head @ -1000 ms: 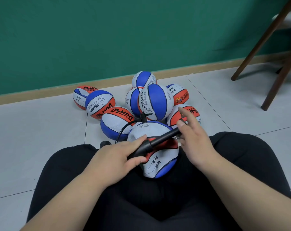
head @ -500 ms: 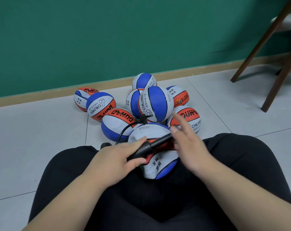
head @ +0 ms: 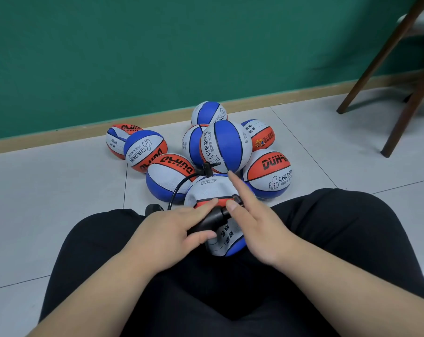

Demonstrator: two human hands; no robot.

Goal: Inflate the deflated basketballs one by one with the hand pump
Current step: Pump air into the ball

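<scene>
A grey, red and blue basketball (head: 209, 189) rests between my knees on my lap. The black hand pump (head: 212, 218) lies across its top. My left hand (head: 167, 229) grips the pump barrel. At the pump's other end my right hand (head: 259, 222) holds the handle, thumb on the shaft and index finger pointing straight forward. The pump looks pushed in, with little shaft showing between my hands. A black hose (head: 178, 189) curves from the pump up to the needle fitting (head: 207, 167) at the ball's top.
Several more basketballs (head: 225, 144) lie piled on the tiled floor just ahead, near the green wall's wooden baseboard (head: 60, 132). Brown wooden chair legs (head: 405, 110) stand at the right. Bare floor tiles (head: 48, 190) stretch to the left.
My right hand has moved left toward my left hand, pushing the pump handle in; the exposed shaft has shortened. The left hand and the ball have stayed in place.
</scene>
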